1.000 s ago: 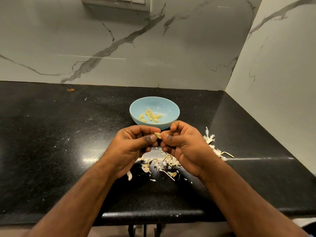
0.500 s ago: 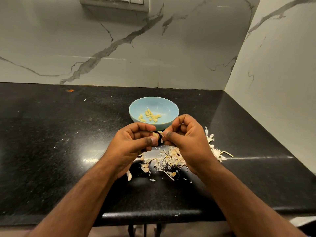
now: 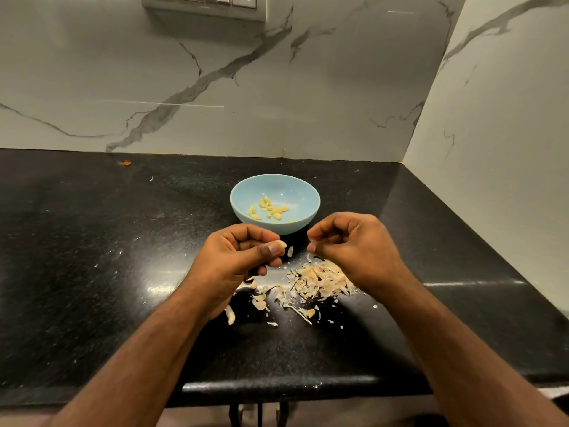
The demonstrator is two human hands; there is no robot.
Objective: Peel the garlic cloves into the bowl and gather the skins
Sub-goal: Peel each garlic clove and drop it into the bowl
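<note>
left hand (image 3: 243, 257): pinching grip | right hand (image 3: 354, 248): curled, apart

A black speckled tabletop (image 3: 92, 272) is set into a corner formed by white marble walls (image 3: 323, 97) veined in grey; a switch panel (image 3: 204, 6) is mounted high, and light is reflected off the glossy stone

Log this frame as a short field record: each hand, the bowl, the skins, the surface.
left hand: pinches a garlic clove between thumb and fingers
right hand: fingers curled, apart from the left hand; any contents too small to tell
loose skin: a small flake between the two hands
bowl: light blue, upright, behind the hands
peeled cloves: a small cluster lying in the bowl
skin pile: on the counter, partly under the right hand
counter: black, speckled, with scattered skin bits
</note>
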